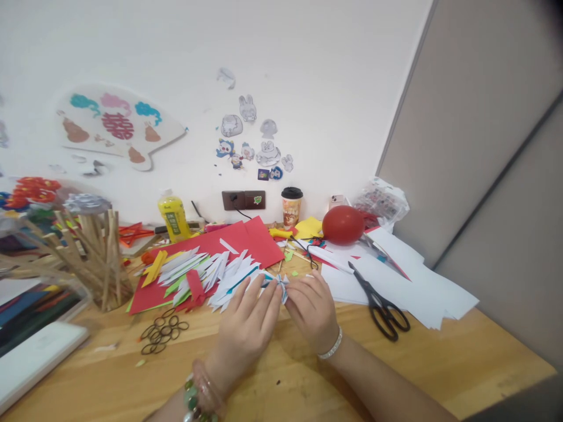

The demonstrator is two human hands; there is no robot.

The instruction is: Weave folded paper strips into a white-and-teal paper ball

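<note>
Head view: we see our left hand (246, 328) and right hand (313, 310) meet over the wooden table (440, 357), fingers curled together and pinching a small folded white-and-blue paper piece (281, 285) between them. It sits just right of the pile of folded paper strips (206, 272) on red paper (259, 237). The grip looks firm, though blur hides the fingertips; black scissors (380, 305) lie near the right hand.

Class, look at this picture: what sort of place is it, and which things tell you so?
Probably a paper-craft workspace. Folded paper strips lie on red paper on a wooden table, black scissors sit to one side, and both hands, left hand and right hand, pinch a small folded paper piece.
</note>
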